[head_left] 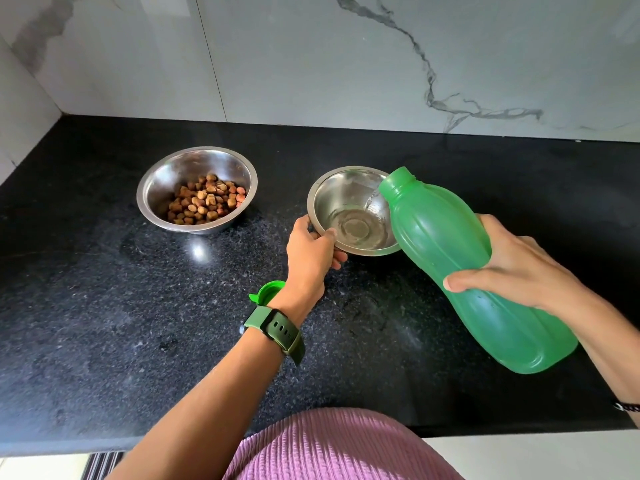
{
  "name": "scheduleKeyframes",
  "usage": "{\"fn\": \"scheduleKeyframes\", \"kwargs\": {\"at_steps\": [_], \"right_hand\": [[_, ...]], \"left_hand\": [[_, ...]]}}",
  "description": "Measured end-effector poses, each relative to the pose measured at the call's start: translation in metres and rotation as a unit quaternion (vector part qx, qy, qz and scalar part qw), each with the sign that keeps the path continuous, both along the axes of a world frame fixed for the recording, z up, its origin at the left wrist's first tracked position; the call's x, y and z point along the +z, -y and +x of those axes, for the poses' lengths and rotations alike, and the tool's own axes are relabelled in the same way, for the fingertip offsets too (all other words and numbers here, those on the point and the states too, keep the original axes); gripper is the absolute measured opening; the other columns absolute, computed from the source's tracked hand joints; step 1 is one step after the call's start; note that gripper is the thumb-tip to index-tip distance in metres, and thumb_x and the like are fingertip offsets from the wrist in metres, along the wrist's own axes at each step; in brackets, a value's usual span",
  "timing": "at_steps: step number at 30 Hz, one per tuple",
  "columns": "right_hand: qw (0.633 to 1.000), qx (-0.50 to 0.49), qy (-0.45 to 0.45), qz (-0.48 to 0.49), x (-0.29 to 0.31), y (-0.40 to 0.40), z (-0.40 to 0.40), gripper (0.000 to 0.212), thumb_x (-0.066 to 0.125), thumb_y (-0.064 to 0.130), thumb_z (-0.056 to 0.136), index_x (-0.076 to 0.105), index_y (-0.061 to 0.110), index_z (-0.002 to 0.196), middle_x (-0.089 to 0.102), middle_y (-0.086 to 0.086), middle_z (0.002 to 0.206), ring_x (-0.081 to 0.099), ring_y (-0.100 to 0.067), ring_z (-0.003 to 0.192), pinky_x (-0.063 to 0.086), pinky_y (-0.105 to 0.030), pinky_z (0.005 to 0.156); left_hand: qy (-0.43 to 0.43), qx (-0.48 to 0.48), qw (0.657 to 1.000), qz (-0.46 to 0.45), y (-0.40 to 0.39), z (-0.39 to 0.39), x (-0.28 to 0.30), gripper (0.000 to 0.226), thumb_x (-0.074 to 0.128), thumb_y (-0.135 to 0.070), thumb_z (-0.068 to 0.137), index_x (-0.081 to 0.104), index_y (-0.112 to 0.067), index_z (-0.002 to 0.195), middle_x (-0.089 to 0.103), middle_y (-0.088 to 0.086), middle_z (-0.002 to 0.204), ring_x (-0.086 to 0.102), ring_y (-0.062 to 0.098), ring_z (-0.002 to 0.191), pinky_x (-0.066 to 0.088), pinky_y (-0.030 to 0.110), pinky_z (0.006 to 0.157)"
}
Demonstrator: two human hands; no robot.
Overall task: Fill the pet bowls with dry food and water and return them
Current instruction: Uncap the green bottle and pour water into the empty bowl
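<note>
Above the water bowl (351,211), the right hand's (519,268) grip tilts the green bottle (460,258).

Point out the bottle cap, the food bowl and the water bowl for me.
bottle cap (269,293), head view, on its green rim left of the wrist.
food bowl (162,188), head view, on its bare inner wall.
water bowl (332,199), head view, on its inner wall above the water.

Bare forearms without sleeves, dark green smartwatch (273,332) with perforated rubber strap on left wrist, thin dark beaded bracelet (627,407) on right wrist, pink-lilac ribbed knit garment (332,448) over torso at lower edge
</note>
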State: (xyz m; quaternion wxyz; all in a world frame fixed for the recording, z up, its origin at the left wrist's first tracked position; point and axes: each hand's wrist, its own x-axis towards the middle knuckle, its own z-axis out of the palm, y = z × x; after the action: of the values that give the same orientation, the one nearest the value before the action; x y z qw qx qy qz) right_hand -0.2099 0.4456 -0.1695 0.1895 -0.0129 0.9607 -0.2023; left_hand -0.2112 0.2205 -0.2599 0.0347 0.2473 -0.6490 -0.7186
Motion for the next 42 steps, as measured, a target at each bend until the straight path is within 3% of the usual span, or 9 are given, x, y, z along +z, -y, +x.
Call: {"fn": "scheduleKeyframes", "kwargs": {"at_steps": [13,42], "right_hand": [[1.000,0.005,-0.001,0.004,0.0011,-0.0013,-0.0012,0.088,0.079,0.043,0.058,0.030,0.032,0.131,0.058,0.000,0.107,0.057,-0.026,0.096,0.051,-0.045,0.083],[1.000,0.012,0.008,0.011,-0.0011,-0.0053,-0.0029,0.088,0.078,0.047,0.057,0.029,0.036,0.129,0.058,0.000,0.108,0.057,-0.025,0.096,0.051,-0.046,0.082]], "left_hand": [[-0.003,-0.003,1.000,0.010,-0.0005,0.0012,0.0021,0.030,0.047,-0.003,0.094,0.041,-0.012,0.122,0.059,0.009,0.067,0.051,0.005,0.035,0.040,0.019,0.035],[0.005,-0.001,1.000,0.009,-0.0011,0.0029,0.0026,0.037,0.048,-0.004,0.095,0.039,-0.007,0.130,0.061,0.009,0.067,0.052,0.008,0.039,0.041,0.018,0.037]]}}
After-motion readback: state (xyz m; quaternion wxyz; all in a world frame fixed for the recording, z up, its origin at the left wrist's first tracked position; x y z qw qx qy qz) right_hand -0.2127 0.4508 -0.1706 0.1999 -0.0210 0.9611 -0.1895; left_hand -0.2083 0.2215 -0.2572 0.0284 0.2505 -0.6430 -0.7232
